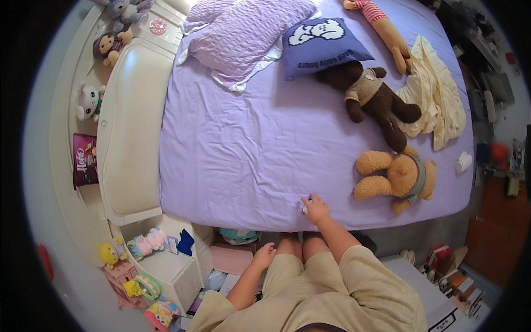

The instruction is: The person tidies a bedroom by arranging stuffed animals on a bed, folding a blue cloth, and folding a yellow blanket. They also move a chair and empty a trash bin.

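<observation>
My right hand [317, 211] rests near the front edge of the bed, its fingers around a small white-and-grey object [305, 210]. The hand covers much of that object, so its kind is unclear. Beneath it spreads a wrinkled lilac fitted sheet [232, 166]. My left hand [264, 256] hangs beside my left thigh, below the mattress edge, loosely curled with nothing visible in it. To the right of my right hand, a tan teddy bear [402, 174] lies face down. A dark brown teddy bear [379, 99] in a beige top lies beyond it.
Farther back are a purple pillow [244, 41], a blue cushion [323, 54], a long plush toy [386, 31] and a cream cloth [435, 95]. A white roll [464, 162] sits by the right edge. The padded headboard [132, 128] and a white nightstand [170, 269] with plush toys stand left.
</observation>
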`<state>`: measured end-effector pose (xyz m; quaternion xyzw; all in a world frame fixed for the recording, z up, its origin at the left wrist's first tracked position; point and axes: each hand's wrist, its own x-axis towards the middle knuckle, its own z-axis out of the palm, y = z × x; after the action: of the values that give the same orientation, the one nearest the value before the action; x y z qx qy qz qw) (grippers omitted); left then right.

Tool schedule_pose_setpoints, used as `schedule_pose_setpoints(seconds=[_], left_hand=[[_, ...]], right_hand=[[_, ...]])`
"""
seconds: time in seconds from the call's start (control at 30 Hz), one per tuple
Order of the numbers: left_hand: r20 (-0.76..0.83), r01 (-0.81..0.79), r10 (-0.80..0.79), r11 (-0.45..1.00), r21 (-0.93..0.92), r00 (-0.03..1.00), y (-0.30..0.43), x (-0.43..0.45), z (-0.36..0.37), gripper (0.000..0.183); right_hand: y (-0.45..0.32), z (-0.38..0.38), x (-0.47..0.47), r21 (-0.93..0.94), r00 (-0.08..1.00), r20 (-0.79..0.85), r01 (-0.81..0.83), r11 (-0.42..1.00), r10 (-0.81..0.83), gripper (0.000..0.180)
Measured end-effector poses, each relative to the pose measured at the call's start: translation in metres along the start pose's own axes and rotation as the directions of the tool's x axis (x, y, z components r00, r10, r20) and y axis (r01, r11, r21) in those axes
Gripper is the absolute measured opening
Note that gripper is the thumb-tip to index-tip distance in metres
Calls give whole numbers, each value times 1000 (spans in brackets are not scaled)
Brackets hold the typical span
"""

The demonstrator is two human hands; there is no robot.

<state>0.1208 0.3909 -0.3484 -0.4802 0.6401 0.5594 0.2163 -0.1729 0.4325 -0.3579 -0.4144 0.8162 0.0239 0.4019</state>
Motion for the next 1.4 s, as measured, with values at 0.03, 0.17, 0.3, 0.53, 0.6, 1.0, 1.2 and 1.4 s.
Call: schedule_pose_setpoints(seconds=[0.03,0.17,0.3,0.53,0.6,1.0,1.2,1.4], left_hand=[[-13,14,-14,1000,4,1000,3,1,2,38],[-115,45,-52,997,-62,992,12,8,7,38],[-157,30,-52,990,-138,986,15,7,15,38],[-344,-28,-5,996,-90,939,4,49,-8,47],[-509,45,-88,994,-95,856,13,57,-31,52],[-559,-127,503,807,576,659,143,234,-158,66],[25,-547,838,333,768,545,106,310,-179,63],[-252,-151,540,593,791,803,32,285,-344,65]], right_hand=[[2,5,5,-51,1000,27,17,999,-16,60],[47,56,40,45,988,-134,83,996,-76,48],[65,-2,31,85,921,-390,25,996,10,45],[166,-35,84,-248,832,-531,-333,910,161,46],[148,-47,91,-211,876,-470,-231,950,109,48],[-40,-47,189,-130,926,-317,173,976,-206,66],[-47,-19,218,-211,956,-270,56,976,-113,64],[-54,-20,222,-249,963,-247,42,968,-105,62]])
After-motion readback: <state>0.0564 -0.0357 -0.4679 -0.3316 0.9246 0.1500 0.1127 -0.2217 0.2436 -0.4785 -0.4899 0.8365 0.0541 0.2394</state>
